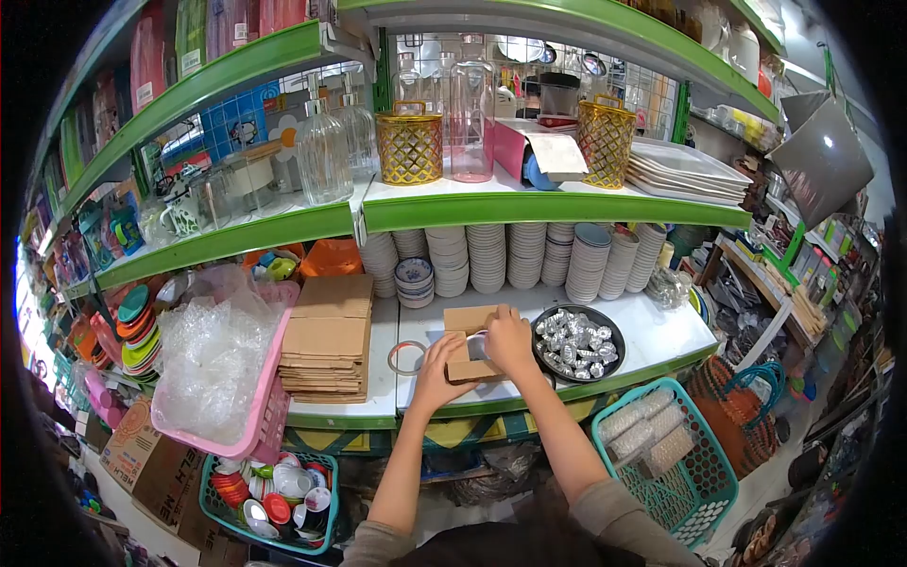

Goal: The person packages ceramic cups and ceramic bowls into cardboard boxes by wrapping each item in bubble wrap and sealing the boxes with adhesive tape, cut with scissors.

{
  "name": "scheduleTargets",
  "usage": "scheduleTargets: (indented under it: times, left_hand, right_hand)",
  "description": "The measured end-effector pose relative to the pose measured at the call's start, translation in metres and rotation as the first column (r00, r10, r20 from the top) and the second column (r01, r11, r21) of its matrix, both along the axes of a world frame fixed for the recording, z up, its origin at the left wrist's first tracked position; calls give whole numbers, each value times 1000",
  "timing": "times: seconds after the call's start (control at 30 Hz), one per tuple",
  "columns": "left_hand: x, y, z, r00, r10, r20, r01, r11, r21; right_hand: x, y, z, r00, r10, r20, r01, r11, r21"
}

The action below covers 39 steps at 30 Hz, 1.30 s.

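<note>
The small brown cardboard box [470, 320] stands with its flaps raised on the white shelf with a green front edge [675, 333], between a ring-shaped roll of tape [391, 358] and a round black pan [590, 380]; the left hand [440, 376] curves around the box's left side, holding it; the right hand [508, 342] is at the box's right side and top opening, its fingers drawn narrowly together, and I cannot tell whether they pinch anything inside.

The pan, near the right hand, is heaped with small fluted silver-coloured metal pieces [576, 340]; left of the tape lies a stack of flattened brown cardboard [328, 331], just beside a pink plastic basket [270, 402] piled with clear bubble wrap [222, 340]; behind the hands stand tall stacks of white bowls [487, 260]; low on the right, a teal openwork plastic basket [673, 506] contains several bubble-wrapped packages [650, 433], lying towards its far end.
</note>
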<state>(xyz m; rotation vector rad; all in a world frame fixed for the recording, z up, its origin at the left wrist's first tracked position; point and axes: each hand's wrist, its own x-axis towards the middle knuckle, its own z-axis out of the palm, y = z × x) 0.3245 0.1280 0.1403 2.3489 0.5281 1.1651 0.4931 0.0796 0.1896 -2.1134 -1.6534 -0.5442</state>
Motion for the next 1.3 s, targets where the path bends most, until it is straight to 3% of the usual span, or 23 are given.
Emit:
scheduleTargets:
  times: [0.1,0.27,0.8,0.87,1.0,1.07,1.17,1.3]
  left_hand:
    - [1,1,-2,1000,-2,4,2,1000,-17]
    - [0,0,0,1000,-11,0,11,1000,-27]
    - [1,0,3,1000,-21,13,21,999,-41]
    - [1,-1,4,1000,-22,13,23,999,-46]
    - [0,-3,5,1000,-11,5,11,997,-70]
    - [0,-2,4,1000,-13,9,14,997,-76]
    - [1,-2,1,1000,-8,19,9,997,-77]
    - [3,-1,-1,999,-8,43,11,998,-59]
  right_hand:
    - [-1,8,1,999,-52,-2,52,999,-15]
    - [8,20,-5,992,34,-119,-35,999,-7]
    - [1,6,1,971,192,-140,-205,975,-84]
    - [3,2,6,913,241,-329,-251,968,14]
    - [13,-8,1,858,375,-352,-327,926,189]
    - [7,-22,10,795,428,-430,-278,887,368]
    - [9,-30,0,813,417,-407,-199,855,479]
    - [16,-38,-14,741,474,-475,-247,851,464]
